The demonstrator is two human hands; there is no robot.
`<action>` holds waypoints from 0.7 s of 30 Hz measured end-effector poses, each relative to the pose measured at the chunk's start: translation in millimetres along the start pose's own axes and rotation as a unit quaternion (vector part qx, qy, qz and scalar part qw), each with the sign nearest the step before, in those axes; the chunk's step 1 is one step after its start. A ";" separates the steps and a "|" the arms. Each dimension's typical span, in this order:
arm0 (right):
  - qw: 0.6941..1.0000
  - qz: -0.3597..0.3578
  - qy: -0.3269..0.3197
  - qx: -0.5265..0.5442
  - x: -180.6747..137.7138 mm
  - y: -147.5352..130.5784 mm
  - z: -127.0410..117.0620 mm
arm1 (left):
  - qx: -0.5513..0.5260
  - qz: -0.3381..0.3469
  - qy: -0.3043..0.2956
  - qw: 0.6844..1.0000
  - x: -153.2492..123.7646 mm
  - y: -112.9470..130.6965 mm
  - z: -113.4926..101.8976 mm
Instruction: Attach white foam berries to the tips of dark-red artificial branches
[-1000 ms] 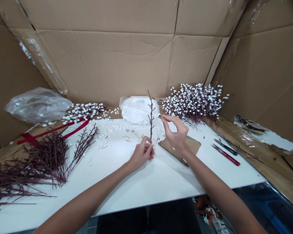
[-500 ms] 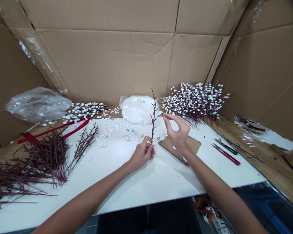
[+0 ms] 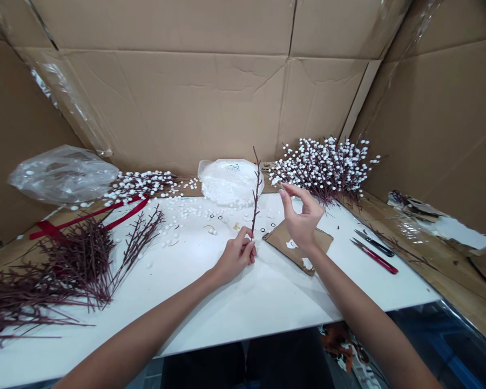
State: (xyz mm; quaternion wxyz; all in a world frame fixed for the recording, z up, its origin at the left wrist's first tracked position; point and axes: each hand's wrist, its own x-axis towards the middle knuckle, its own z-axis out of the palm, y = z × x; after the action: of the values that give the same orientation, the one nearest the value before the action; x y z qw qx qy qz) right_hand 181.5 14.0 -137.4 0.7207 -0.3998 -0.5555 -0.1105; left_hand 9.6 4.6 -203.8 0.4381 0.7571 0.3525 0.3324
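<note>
My left hand (image 3: pixel 238 253) pinches the lower end of a bare brown twig (image 3: pixel 255 200), which stands nearly upright over the white table. My right hand (image 3: pixel 302 213) is raised to the right of the twig, apart from it. Its thumb and index finger are pinched together; whatever lies at the fingertips is too small to make out. Beneath the right hand is a square of brown cardboard (image 3: pixel 275 237) with white patches on it. A clear plastic bag (image 3: pixel 230 181) of small white balls sits behind the twig.
Bare twigs (image 3: pixel 81 259) lie heaped at the left, by a red ribbon (image 3: pixel 123 216). White-berried branches (image 3: pixel 324 165) stand back right, more (image 3: pixel 146 181) back left beside a plastic bag (image 3: pixel 65 173). Red snips (image 3: pixel 376 258) and black snips (image 3: pixel 375 243) lie at right. Cardboard walls (image 3: pixel 174 102) surround the table.
My right hand has moved right and slightly up, away from the twig. My left hand holds the twig in the same place, with the twig turned slightly.
</note>
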 end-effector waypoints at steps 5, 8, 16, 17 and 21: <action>0.999 0.033 0.002 -0.008 1.6 1.7 -1.0 | 0.015 0.001 -0.007 1.000 -0.7 -1.0 -1.3; 0.999 0.044 0.000 -0.014 1.9 3.1 -0.1 | 0.017 -0.001 -0.011 1.000 -0.5 -0.2 -1.6; 0.997 0.053 -0.049 -0.010 -1.3 2.2 2.8 | 0.026 0.003 -0.018 1.000 -0.3 2.9 -1.0; 0.997 0.050 -0.056 -0.015 -1.7 1.9 2.9 | 0.025 0.004 -0.018 1.000 -0.4 3.0 -1.0; 0.997 0.044 -0.054 -0.023 -0.4 1.0 1.9 | 0.018 0.005 -0.016 1.000 -0.5 2.8 -1.0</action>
State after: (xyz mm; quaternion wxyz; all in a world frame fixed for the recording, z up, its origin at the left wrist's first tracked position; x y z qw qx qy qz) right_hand 180.6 15.9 -138.1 0.6847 -0.4459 -0.5723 -0.0696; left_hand 9.2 3.6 -200.9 0.4282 0.7719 0.3477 0.3160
